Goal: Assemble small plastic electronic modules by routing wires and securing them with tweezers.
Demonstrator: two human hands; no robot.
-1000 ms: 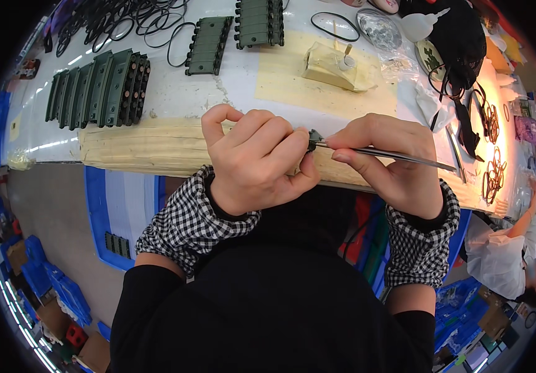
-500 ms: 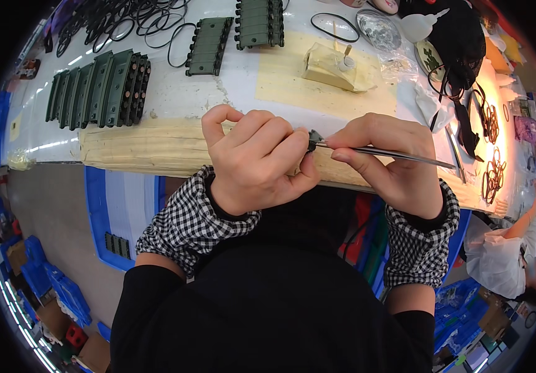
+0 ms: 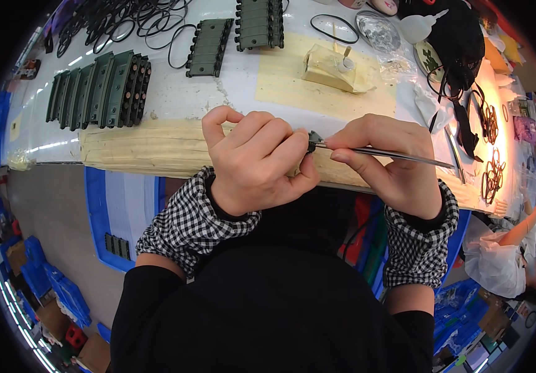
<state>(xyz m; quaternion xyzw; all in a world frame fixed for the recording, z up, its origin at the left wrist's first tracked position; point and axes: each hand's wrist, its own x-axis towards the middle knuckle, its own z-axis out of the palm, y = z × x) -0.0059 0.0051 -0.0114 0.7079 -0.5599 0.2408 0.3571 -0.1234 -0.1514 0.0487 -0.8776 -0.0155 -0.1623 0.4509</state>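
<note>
Near the table's front edge, my left hand [image 3: 260,160] is closed around a small dark green part [image 3: 314,140], and only its right end shows past the fingers. My right hand [image 3: 393,158] pinches slim metal tweezers [image 3: 407,156] between thumb and fingers. Their tip points left and meets the green part; the exact contact is too small to make out. Beyond my hands lie several dark green ribbed pieces: a row of them [image 3: 97,92] at the left, a single one [image 3: 209,47] and a stack [image 3: 260,23] farther back.
A taped, cream-coloured block [image 3: 336,67] holds a small stick and a round knob. Black cords [image 3: 119,25] lie far left; a black bag [image 3: 451,43] and a squeeze bottle [image 3: 420,26] stand far right. A blue tray [image 3: 101,230] sits below the table. Another person [image 3: 498,261] is at right.
My hands, the green part and the tweezers hold almost the same place. At the right, the other person's arm has shifted slightly.
</note>
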